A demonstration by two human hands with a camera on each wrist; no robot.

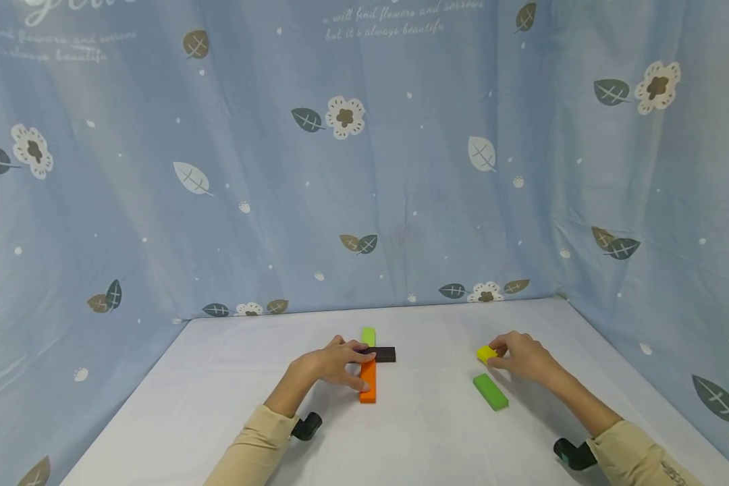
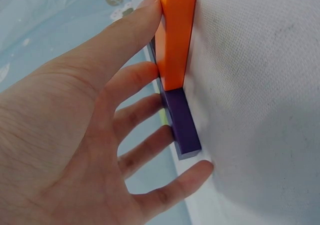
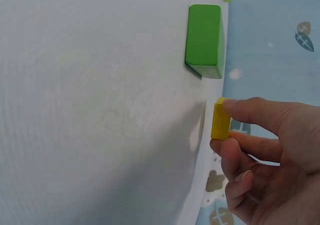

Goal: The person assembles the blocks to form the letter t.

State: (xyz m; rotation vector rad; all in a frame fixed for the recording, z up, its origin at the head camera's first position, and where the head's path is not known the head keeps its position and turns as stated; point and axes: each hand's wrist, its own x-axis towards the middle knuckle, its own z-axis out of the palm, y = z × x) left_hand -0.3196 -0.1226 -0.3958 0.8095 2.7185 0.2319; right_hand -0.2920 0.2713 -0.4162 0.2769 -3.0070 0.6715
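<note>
My left hand rests over a line of blocks left of centre, its fingers spread and nearly straight. In the left wrist view, its thumb touches the side of the orange block, and other fingertips touch the dark purple block. That dark block lies crosswise at the far end of the orange one, with a light green block beyond it. My right hand pinches a small yellow block between thumb and fingers. Nearer to me, close by that hand, lies a larger green block.
The blocks are on a white-covered table. A blue patterned curtain hangs behind it and along both sides. Black wrist devices stick out below the sleeves.
</note>
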